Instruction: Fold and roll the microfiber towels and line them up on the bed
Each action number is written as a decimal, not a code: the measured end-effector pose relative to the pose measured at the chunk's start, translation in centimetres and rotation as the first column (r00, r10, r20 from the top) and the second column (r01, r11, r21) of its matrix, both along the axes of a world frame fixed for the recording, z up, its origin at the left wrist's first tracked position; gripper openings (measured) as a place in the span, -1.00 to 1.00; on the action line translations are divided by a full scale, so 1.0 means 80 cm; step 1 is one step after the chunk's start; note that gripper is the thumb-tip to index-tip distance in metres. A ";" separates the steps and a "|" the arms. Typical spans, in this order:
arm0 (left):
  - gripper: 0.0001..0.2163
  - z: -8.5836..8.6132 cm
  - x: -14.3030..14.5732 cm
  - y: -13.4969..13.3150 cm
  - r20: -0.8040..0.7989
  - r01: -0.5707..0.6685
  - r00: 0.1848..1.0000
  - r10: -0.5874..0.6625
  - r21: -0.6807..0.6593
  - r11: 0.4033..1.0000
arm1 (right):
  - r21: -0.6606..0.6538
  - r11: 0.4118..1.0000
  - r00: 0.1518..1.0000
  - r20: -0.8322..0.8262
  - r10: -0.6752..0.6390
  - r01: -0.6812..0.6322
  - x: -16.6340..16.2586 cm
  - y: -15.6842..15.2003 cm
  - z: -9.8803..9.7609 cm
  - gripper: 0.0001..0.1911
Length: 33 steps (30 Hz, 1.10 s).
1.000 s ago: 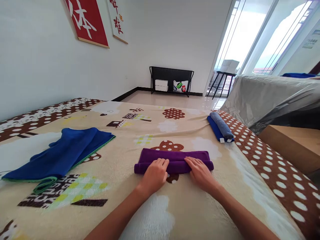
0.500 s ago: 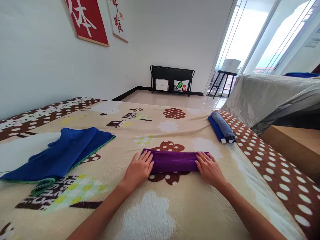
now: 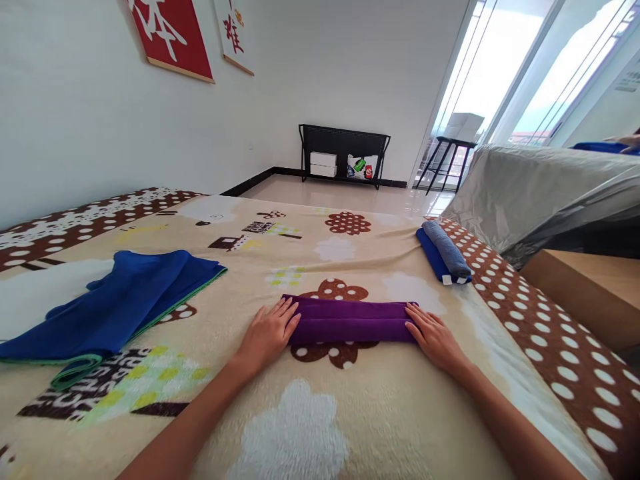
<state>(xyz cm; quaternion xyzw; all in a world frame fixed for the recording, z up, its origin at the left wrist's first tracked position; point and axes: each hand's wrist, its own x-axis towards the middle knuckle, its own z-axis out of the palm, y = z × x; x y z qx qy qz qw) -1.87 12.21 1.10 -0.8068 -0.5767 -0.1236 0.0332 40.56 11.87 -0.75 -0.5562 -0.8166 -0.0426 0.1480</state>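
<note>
A purple towel [image 3: 350, 323], folded into a long narrow strip, lies crosswise on the patterned blanket [image 3: 400, 413]. At its left end, my left hand [image 3: 270, 331] rests with stretched fingers, the tips touching the cloth. My right hand [image 3: 434, 335] lies likewise on the right end, fingers extended over the edge. Neither hand grips the cloth. To the left lies a loosely spread blue towel [image 3: 117, 310] with green edging. Beyond my right hand, a rolled grey-blue towel [image 3: 447, 250] sits against a dark blue one [image 3: 431, 257]; white tags show at their near ends.
A plastic-covered piece of furniture [image 3: 545, 190] stands at the right, with another person's hand [image 3: 631, 140] near blue cloth on top. A cardboard box [image 3: 575, 293] sits beside the bed. Against the far wall is a black rack [image 3: 345, 143]; a black stool [image 3: 453, 143] stands by the window.
Both hands have slid outward, the left one leftward and the right one rightward, to the towel's ends, uncovering more purple cloth. Another person's hand has appeared at the far right.
</note>
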 end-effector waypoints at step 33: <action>-0.52 0.010 0.045 0.043 -0.042 0.240 0.970 -0.237 0.081 0.967 | 0.061 0.962 0.962 -0.042 0.268 -0.266 -0.077 0.041 0.019 -0.40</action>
